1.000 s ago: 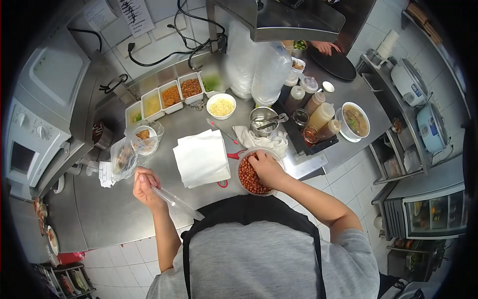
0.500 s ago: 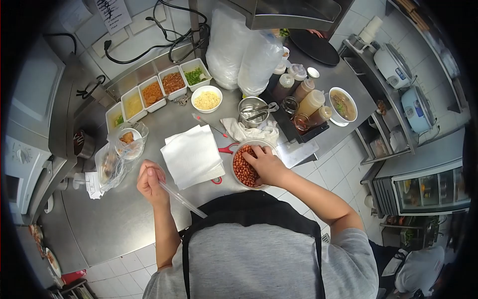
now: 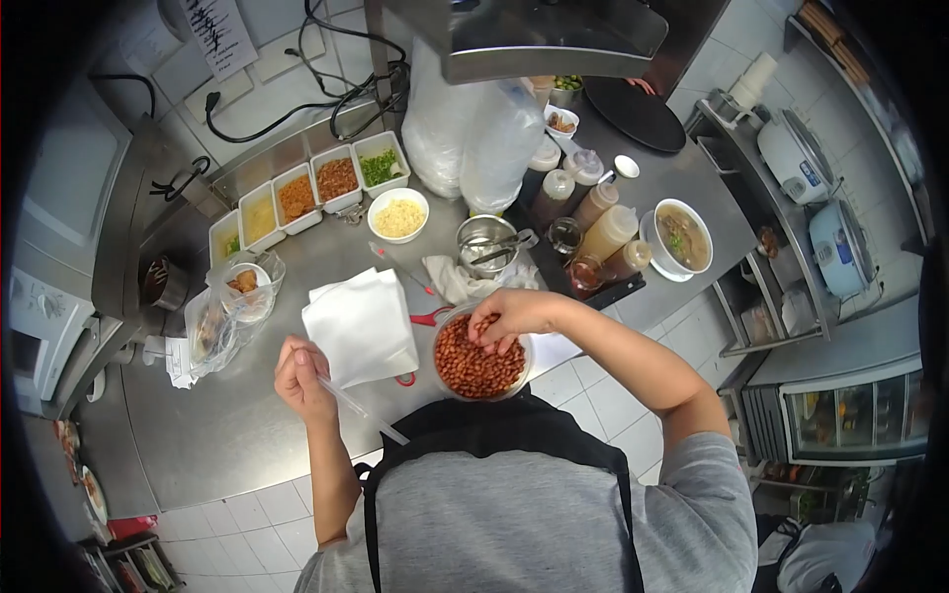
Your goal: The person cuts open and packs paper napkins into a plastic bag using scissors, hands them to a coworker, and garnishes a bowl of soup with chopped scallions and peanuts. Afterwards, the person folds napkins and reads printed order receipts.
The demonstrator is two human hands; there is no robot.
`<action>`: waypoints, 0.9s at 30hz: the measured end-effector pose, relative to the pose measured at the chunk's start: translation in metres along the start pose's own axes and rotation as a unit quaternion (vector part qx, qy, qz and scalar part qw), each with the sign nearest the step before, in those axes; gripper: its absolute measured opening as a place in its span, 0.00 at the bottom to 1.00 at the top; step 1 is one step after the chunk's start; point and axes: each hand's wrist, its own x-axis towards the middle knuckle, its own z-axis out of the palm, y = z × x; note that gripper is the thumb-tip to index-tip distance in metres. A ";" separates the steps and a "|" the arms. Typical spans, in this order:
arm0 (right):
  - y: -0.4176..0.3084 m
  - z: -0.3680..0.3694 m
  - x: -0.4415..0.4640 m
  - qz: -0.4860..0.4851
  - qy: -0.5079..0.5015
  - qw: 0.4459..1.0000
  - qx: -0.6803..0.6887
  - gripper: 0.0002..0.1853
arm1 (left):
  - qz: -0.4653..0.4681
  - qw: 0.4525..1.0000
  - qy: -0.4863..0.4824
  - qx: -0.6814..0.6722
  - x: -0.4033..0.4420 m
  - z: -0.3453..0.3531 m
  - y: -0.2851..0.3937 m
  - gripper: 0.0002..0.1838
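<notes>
Reddish-brown peanuts (image 3: pixel 474 361) fill a round clear tub (image 3: pixel 531 368) at the counter's near edge. My right hand (image 3: pixel 514 321) is over the tub's far side, its bent fingertips closed around some peanuts. Off to the left, my left hand (image 3: pixel 304 381) is closed on a narrow clear plastic strip (image 3: pixel 366 411), possibly a bag seen edge-on, which slants down toward the black apron. Between the hands lies a stack of white paper sheets (image 3: pixel 361 326). Red-handled scissors (image 3: pixel 428 317) lie partly under the paper, next to the tub.
Several white containers (image 3: pixel 336 178) of chopped toppings line the back, near a bowl of chopped garlic-like bits (image 3: pixel 398 215). Squeeze bottles (image 3: pixel 608 232) and a soup bowl (image 3: pixel 680 240) stand to the right. A metal hood (image 3: pixel 554 44) overhangs the back. Another person (image 3: pixel 825 555) is at lower right.
My right hand has lifted from deep in the peanuts to the tub's far side, fingers now gathered around some. The left hand still grips the plastic. The camera view has shifted slightly.
</notes>
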 end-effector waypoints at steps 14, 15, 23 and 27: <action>-0.083 -0.185 -0.135 -0.130 -0.111 0.983 0.060 0.11 | 0.007 0.985 0.093 0.144 -0.041 0.076 0.025 0.21; -0.077 -0.213 -0.144 -0.132 -0.082 0.985 0.071 0.11 | -0.007 0.979 0.109 0.171 -0.046 0.077 0.027 0.21; 0.058 -0.440 -0.138 -0.090 0.135 0.965 0.208 0.07 | -0.032 0.948 0.140 0.285 -0.056 0.091 0.047 0.20; 0.125 -0.496 -0.101 -0.077 0.211 0.931 0.289 0.06 | -0.018 0.934 0.086 0.347 -0.041 0.105 0.061 0.20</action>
